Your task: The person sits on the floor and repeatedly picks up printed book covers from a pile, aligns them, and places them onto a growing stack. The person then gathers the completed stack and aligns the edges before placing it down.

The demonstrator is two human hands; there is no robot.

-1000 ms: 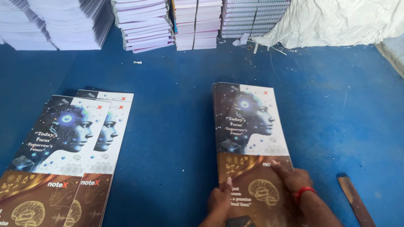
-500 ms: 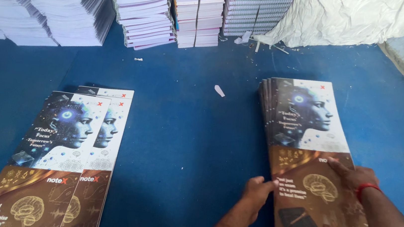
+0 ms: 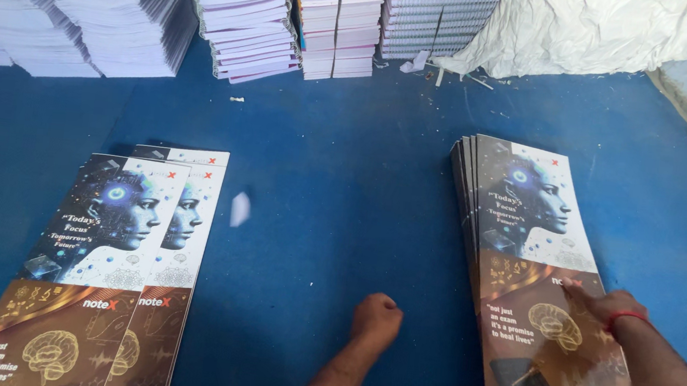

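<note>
The right hand (image 3: 604, 307), a red thread at its wrist, lies flat with fingers spread on the brown lower half of the top cover in a fanned stack of printed covers (image 3: 526, 238) on the blue floor (image 3: 345, 176), toward its right edge. The left hand (image 3: 375, 317) is clenched into a loose fist, knuckles on the bare floor just beside that stack, holding nothing. By the look of it, the stack is being squared or steadied; lifting the top sheet would call for a fingertip under its edge while the rest stays pinned. A second, smaller pile of covers (image 3: 112, 254) lies well apart near the left edge. A small white scrap (image 3: 241, 209) sits between them. Stacked notebooks (image 3: 336, 18) and a white sack (image 3: 599, 28), contents hidden, line the far edge.
</note>
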